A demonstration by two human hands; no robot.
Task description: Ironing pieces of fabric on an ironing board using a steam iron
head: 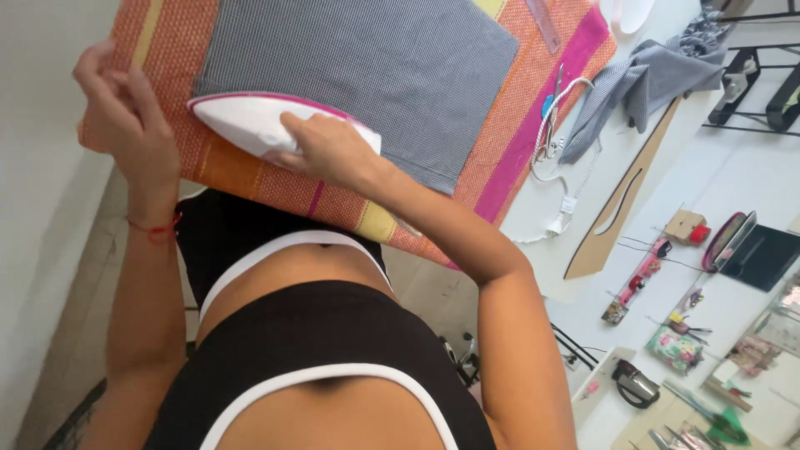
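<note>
Head view, looking down: an open glasses case (733, 242) lies on the white table (733, 179), its contents unclear. The right hand (329, 150) is closed around a white-and-pink iron (250, 121) resting on grey checked fabric (375, 58). The left hand (125, 117), loosely curled, grips the striped orange mat's (250, 179) edge.

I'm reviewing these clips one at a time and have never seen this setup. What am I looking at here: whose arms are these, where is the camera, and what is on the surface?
The one picture comes from a camera on the person's head, looking down, so both arms are their own. The right hand grips a white and pink iron that rests on a grey checked cloth. The left hand holds the edge of the orange and pink striped mat under the cloth. Further right on the white table lie more grey fabric, scissors, a wooden curve ruler and small sewing bits.
</note>
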